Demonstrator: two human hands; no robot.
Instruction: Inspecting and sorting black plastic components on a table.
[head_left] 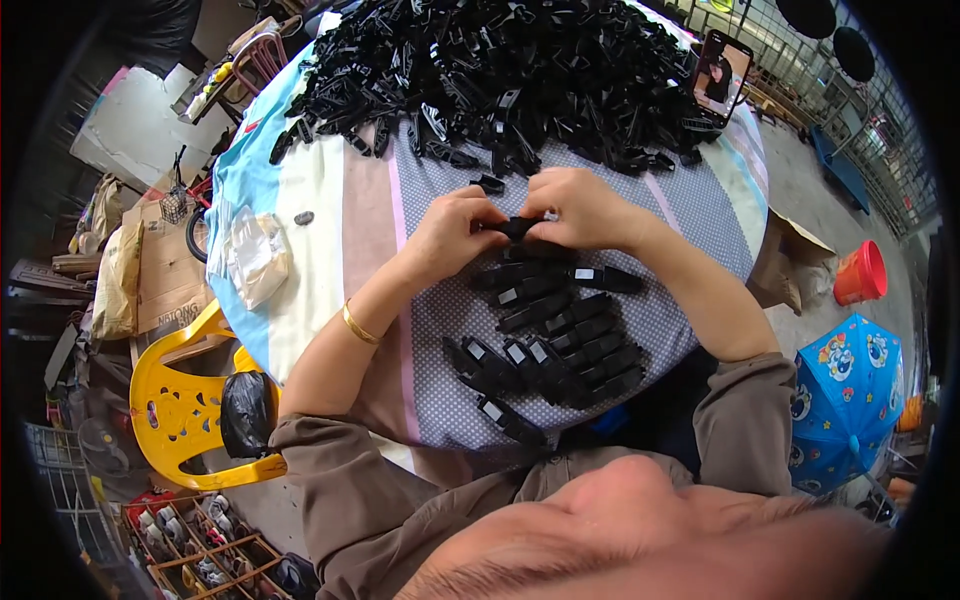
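L hand (452, 232) and R hand (582, 208) meet over the table, thumbs and fingertips pinching a small dark black plastic piece (518, 228) btwn them, L hand on its left end, R hand on its right. Fingers hide most of it, so can't tell its exact shape or if it's one part or two.

Handling, my guess: v. light, stiff, smooth hard plastic, a bit slippery; thin edges or tabs might snap if forced. Best hold prob. at both ends, thumb vs. index, w/ the middle left free.

Just beyond the fingers, a lone short black plastic piece (488, 184). Nearer the body, a loose cluster of long black plastic pieces (585, 325), some w/ pale rectangular patches, lying side by side in rough rows. At the far side, a big jumbled heap of black plastic parts (480, 75). All on a striped and dotted fabric tablecloth (370, 225).

Table edges: upright black phone w/ lit screen (722, 78) far right; crumpled whitish plastic bag (258, 262) on the left. Off the table: yellow plastic chair (170, 400) L, red plastic bucket (861, 273) and blue cartoon-print umbrella (850, 385) R.
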